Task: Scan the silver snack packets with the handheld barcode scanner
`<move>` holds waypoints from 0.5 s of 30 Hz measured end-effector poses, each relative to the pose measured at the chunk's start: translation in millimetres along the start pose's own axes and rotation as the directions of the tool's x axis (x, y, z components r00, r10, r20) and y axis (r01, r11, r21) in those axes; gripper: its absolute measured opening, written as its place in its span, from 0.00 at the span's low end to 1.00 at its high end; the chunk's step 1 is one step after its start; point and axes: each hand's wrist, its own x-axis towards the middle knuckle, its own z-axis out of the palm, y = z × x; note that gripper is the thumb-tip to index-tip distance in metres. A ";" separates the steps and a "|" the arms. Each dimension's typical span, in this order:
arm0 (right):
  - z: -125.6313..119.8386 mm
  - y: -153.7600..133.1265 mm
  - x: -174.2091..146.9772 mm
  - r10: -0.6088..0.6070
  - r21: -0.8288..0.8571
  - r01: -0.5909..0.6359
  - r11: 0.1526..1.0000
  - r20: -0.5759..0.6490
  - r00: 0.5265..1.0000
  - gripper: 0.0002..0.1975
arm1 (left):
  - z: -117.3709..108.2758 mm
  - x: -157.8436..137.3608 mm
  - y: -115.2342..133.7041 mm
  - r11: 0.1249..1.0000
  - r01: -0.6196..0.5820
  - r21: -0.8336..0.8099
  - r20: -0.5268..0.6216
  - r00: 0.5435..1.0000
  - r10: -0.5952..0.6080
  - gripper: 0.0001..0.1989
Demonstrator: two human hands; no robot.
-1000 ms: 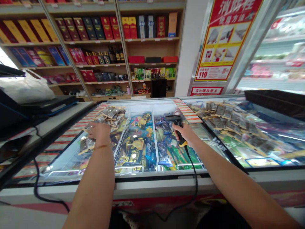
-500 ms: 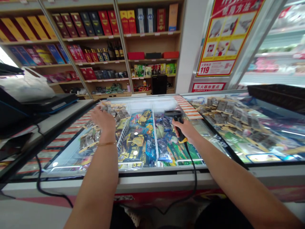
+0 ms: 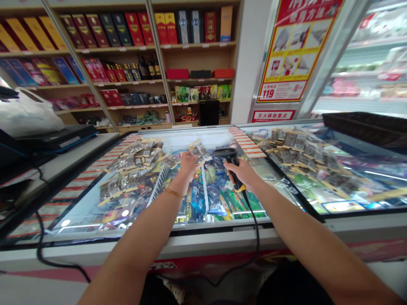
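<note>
My left hand (image 3: 188, 164) is closed on a small clear packet (image 3: 201, 152) with dark contents and printing. A similar packet (image 3: 171, 161) shows just left of that hand; whether it is held too, I cannot tell. In my right hand (image 3: 240, 171) is a black and yellow barcode scanner (image 3: 234, 164), its head turned left toward the packet. The scanner's black cable (image 3: 254, 224) hangs down over the freezer's front edge. A pile of such packets (image 3: 140, 154) with tan edges lies on the glass lid left of my hands.
Under the glass of the chest freezer (image 3: 203, 239) lie bagged goods and white wire dividers. More packets (image 3: 295, 146) cover the right lid, near a dark tray (image 3: 365, 127). A counter with a white plastic bag (image 3: 28, 112) stands left. Shelves of boxes (image 3: 136, 29) rise behind.
My left hand has moved right from the pile, carrying a packet to the front of the scanner. My right hand still holds the scanner in nearly the same place.
</note>
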 end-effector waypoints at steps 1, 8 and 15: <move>1.1 -0.8 -1.7 0.006 -0.018 -0.006 1.000 0.000 1.000 0.12 | 0.7 0.1 -1.3 1.000 0.020 -0.004 0.015 1.000 -0.020 0.11; 7.8 -1.5 -11.1 -0.004 -0.115 0.010 0.993 0.049 0.999 0.09 | -0.8 8.4 -2.4 0.998 0.062 -0.029 0.050 0.997 -0.061 0.18; 7.1 0.1 -11.2 -0.033 -0.166 0.043 0.985 0.063 0.997 0.09 | 0.6 9.8 -5.2 0.998 0.063 -0.001 0.055 0.996 -0.063 0.16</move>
